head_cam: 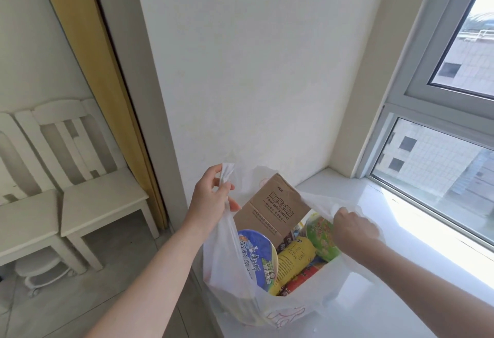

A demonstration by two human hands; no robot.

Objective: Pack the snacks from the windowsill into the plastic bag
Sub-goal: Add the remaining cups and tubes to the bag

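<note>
Your left hand (213, 194) pinches one handle of the translucent white plastic bag (294, 305), which sits on the white windowsill (395, 265) between your hands, mouth upward, colourful packaged snacks (294, 257) inside; your right hand (352, 226) clenches the opposite side, equally near.

The white plastic bag (288, 311) is sitting on the windowsill (374, 316), its mouth gaping wide. Inside, a brown cardboard box (270, 204) is leaning behind a blue-lidded cup (256, 254), a yellow tube (291, 260) and a green-lidded cup (320, 236).
</note>
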